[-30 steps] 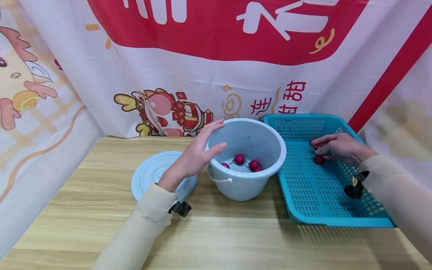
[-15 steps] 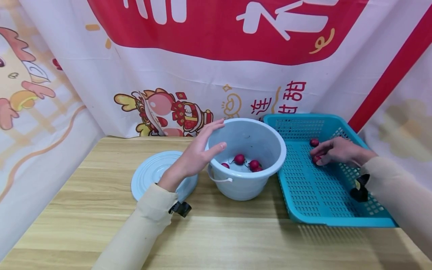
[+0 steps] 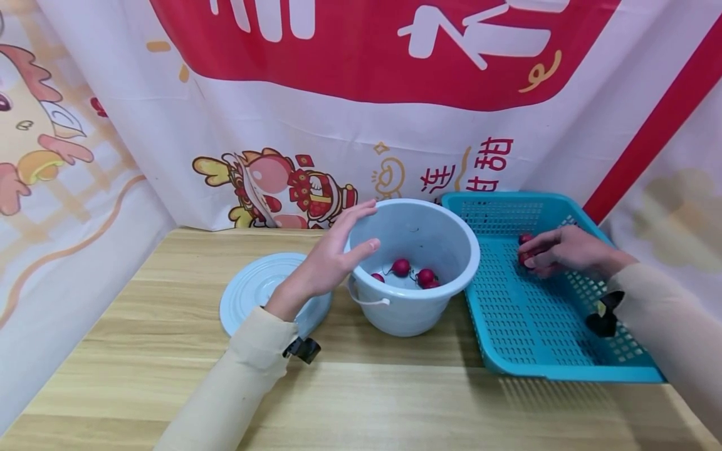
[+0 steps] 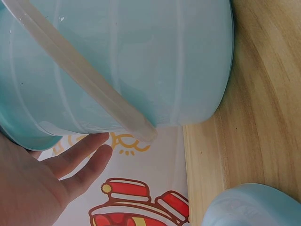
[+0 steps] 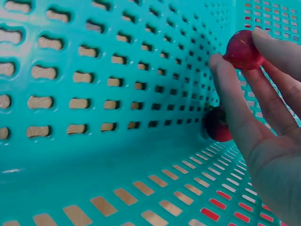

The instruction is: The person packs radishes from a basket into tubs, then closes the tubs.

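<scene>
My left hand (image 3: 329, 260) rests against the left side of the light-blue bucket (image 3: 403, 313), fingers extended near its rim. Several radishes (image 3: 401, 268) lie on the bucket's floor. Inside the teal basket (image 3: 485, 332), my right hand (image 3: 572, 250) pinches a red radish (image 5: 244, 50) between thumb and fingertips, as the right wrist view shows. A second radish (image 5: 217, 124) lies just beyond it on the basket floor, partly hidden by a finger. In the left wrist view, the bucket's pale handle (image 4: 94, 87) hangs slanting down its side.
A round light-blue lid (image 3: 248, 294) lies on the wooden table (image 3: 141, 351) left of the bucket, partly under the left forearm. The basket's raised walls stand close to the bucket's right side. A printed cloth (image 3: 361, 150) hangs behind the table.
My right hand has shifted within the basket and now pinches a radish, leaving the other one behind its fingers. The left hand and the bucket have stayed in place.
</scene>
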`<state>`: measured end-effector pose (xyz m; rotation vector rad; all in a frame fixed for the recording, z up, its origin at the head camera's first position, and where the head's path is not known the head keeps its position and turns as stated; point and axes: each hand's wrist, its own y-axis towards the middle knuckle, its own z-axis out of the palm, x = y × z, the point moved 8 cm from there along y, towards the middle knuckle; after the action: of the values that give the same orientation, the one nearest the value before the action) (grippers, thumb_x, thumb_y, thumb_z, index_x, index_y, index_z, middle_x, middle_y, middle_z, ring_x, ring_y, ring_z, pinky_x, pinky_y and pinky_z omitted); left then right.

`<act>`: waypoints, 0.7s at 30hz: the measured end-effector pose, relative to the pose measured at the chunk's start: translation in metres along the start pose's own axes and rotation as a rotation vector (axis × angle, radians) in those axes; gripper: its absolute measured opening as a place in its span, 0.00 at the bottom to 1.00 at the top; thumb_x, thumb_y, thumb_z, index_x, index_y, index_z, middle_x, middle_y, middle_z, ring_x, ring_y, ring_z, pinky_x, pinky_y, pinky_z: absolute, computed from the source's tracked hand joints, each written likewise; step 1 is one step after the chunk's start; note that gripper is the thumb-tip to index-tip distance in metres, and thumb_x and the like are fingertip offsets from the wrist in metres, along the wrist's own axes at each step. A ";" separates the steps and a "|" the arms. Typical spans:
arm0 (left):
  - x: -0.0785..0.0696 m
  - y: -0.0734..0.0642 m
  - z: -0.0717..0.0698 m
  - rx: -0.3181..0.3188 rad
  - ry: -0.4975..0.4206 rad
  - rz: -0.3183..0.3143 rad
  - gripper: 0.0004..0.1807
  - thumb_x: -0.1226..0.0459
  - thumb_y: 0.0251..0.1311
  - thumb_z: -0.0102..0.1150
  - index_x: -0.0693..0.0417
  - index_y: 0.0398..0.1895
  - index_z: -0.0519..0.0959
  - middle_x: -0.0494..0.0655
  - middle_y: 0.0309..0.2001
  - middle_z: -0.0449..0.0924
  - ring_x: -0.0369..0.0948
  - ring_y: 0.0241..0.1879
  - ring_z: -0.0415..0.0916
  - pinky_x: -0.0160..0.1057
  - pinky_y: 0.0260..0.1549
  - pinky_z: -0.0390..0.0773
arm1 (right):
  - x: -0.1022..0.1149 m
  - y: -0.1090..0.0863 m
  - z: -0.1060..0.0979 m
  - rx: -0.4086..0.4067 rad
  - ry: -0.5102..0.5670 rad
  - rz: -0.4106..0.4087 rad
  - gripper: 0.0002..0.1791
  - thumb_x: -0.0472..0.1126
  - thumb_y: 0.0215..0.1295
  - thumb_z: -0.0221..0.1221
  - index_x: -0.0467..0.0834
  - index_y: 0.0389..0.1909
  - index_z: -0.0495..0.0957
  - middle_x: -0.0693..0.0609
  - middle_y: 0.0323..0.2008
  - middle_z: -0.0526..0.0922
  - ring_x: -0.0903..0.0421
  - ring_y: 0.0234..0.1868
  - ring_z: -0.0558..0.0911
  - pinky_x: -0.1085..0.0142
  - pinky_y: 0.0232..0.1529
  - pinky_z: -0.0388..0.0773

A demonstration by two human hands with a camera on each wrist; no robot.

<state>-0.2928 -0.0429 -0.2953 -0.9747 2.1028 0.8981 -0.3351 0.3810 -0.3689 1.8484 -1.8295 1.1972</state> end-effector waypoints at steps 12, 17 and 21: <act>-0.001 0.000 -0.001 -0.003 0.007 -0.005 0.36 0.47 0.76 0.52 0.44 0.83 0.60 0.35 0.86 0.51 0.44 0.85 0.50 0.68 0.79 0.58 | 0.025 -0.008 -0.011 -0.087 -0.062 -0.057 0.43 0.59 0.66 0.71 0.43 0.76 0.72 0.38 0.71 0.77 0.40 0.66 0.77 0.47 0.58 0.87; 0.000 0.000 -0.001 -0.005 0.009 0.000 0.36 0.47 0.76 0.52 0.44 0.83 0.61 0.35 0.86 0.51 0.44 0.85 0.50 0.67 0.80 0.58 | 0.039 -0.010 -0.011 -0.091 -0.042 -0.066 0.46 0.63 0.64 0.70 0.47 0.78 0.69 0.41 0.72 0.76 0.42 0.64 0.80 0.48 0.58 0.86; 0.000 0.000 -0.001 -0.003 0.006 0.005 0.36 0.47 0.76 0.52 0.45 0.83 0.61 0.35 0.86 0.51 0.43 0.85 0.50 0.67 0.80 0.58 | 0.048 -0.011 -0.010 -0.100 -0.008 -0.074 0.48 0.64 0.64 0.70 0.48 0.80 0.67 0.43 0.73 0.74 0.45 0.63 0.81 0.45 0.61 0.85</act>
<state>-0.2934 -0.0433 -0.2948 -0.9753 2.1102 0.9016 -0.3359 0.3565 -0.3250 1.8511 -1.7747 1.0548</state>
